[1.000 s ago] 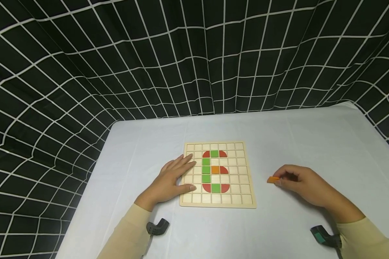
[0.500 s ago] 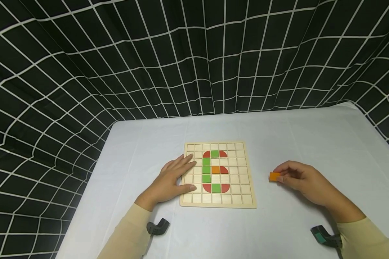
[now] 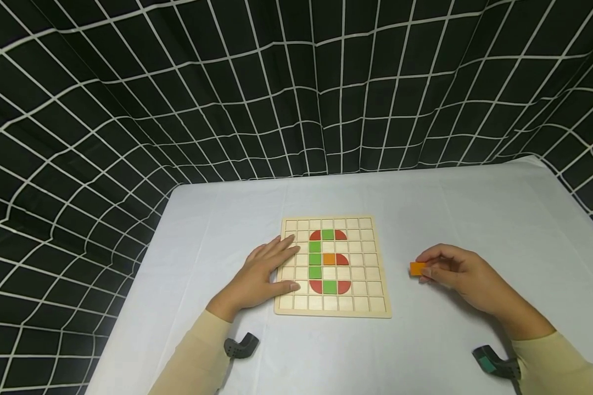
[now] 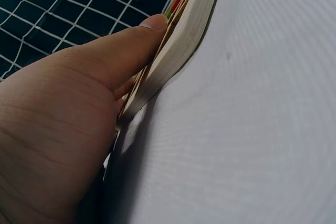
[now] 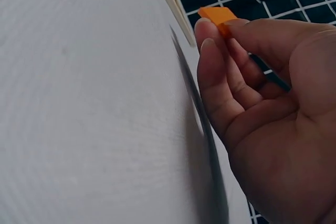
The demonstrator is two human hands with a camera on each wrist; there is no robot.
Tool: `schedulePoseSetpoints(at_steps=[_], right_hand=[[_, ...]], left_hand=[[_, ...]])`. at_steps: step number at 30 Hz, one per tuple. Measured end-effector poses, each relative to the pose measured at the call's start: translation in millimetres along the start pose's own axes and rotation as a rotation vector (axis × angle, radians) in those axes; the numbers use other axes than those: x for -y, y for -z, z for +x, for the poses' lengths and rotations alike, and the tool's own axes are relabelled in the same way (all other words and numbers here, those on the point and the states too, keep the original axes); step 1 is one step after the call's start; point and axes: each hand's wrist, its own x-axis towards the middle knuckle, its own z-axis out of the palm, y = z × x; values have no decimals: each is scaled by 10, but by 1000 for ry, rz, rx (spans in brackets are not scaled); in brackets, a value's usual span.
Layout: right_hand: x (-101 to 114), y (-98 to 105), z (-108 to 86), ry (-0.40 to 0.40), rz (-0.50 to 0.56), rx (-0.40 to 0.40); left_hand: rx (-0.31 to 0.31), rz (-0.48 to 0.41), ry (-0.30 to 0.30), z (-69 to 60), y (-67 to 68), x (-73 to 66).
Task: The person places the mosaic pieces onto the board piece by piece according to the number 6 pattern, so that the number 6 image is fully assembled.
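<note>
A square wooden grid board (image 3: 332, 314) lies flat on the table in the head view. Green square tiles (image 3: 315, 259), red quarter-round tiles (image 3: 342, 259) and one orange square tile (image 3: 329, 259) sit in its cells. My left hand (image 3: 254, 277) rests with spread, straight fingers on the board's left side; its thumb (image 4: 134, 45) lies over the board's edge in the left wrist view. To the right of the board, my right hand (image 3: 459, 274) pinches another orange square tile (image 3: 417, 269) between thumb and fingertips. The right wrist view shows that tile (image 5: 218, 14) tilted, partly covered by the thumb.
A white cloth covers the table (image 3: 336, 356). Black curtains with a white grid (image 3: 326, 82) stand behind and at the sides. Dark wrist devices (image 3: 242, 346) sit by both cuffs.
My right hand has shifted slightly and turned the orange tile, so its flat face now shows to the head camera. My left hand and the board stay still.
</note>
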Motion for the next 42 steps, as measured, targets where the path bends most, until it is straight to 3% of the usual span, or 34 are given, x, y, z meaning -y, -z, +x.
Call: schedulePoseSetpoints(at_steps=[18, 29, 42], right_hand=[[137, -95, 26, -47, 38, -51], [212, -175, 36, -71, -27, -84], [245, -239, 33, -31, 43, -30]], left_hand=[[3, 8, 12, -2, 6, -7], [15, 9, 21, -8, -7, -7], [10, 3, 18, -3, -8, -6]])
